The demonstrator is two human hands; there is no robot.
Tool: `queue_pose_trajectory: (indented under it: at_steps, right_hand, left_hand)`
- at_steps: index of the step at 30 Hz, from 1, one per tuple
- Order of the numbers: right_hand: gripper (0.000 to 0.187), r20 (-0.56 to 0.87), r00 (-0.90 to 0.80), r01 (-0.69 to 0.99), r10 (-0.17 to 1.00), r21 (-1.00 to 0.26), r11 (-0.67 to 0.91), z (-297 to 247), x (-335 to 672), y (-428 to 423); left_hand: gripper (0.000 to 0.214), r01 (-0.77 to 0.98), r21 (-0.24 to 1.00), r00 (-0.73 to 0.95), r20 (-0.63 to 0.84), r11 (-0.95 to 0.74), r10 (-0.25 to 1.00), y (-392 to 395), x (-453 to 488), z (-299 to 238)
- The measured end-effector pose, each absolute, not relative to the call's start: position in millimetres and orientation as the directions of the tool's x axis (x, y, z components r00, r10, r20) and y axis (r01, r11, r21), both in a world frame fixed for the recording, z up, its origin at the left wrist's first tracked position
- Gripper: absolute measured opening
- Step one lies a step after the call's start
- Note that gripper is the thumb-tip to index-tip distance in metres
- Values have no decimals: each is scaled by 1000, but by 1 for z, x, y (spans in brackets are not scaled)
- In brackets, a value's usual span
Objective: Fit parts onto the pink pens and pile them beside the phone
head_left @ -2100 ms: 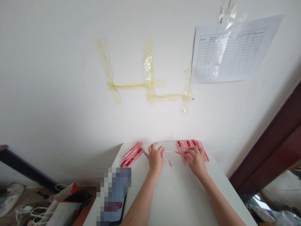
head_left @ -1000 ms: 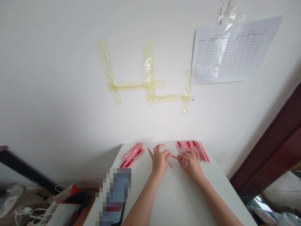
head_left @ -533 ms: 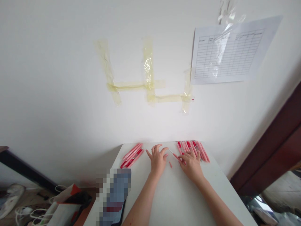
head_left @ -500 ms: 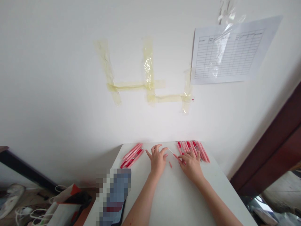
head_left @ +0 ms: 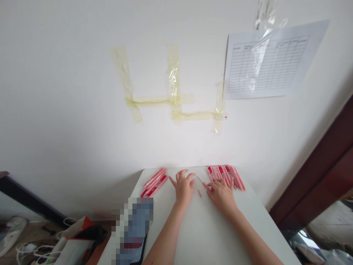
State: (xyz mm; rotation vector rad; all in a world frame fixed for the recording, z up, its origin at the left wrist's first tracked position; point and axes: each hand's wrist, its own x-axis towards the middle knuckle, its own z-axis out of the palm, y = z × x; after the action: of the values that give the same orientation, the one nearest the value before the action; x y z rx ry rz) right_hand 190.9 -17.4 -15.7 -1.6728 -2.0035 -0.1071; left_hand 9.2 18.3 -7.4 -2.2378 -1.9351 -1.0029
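Note:
Between the thumb and fingers of my right hand (head_left: 222, 193) is a pink pen barrel (head_left: 205, 186), its back end hidden by the fingers. A thin pale refill (head_left: 200, 178) sticks out of its front, pointing up and left. My left hand (head_left: 184, 189) is just left of the refill's tip, fingers apart; I make out nothing between thumb and forefinger. On the white table (head_left: 206, 235) between my hands lies a small pink pen tip piece (head_left: 200, 193). A row of pink and red pens (head_left: 220, 173) lies beyond my right hand.
Several more pens (head_left: 154, 184) lie at the table's back left. A blurred-out phone-like object (head_left: 138, 228) is at the left edge. The wall (head_left: 176, 147) behind carries yellowed tape and a printed sheet (head_left: 267, 66). Bags (head_left: 74, 239) stand on the floor at left.
My left hand has shifted slightly left, away from the refill's tip. My right hand keeps the pen barrel, moved slightly left.

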Motion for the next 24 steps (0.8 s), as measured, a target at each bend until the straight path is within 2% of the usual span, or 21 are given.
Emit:
queue_pose_trajectory:
  at_steps: [15,24]
  right_hand:
    - [27,452,-46,950,891,-256,179,-18,186,-17]
    - [27,452,-62,945,890,-261,198,-17,187,-19]
  left_hand:
    - [27,906,371,0,479,-203,878,19,8,-6]
    - [24,921,369,-36,402,-126,915,16,-4,3]
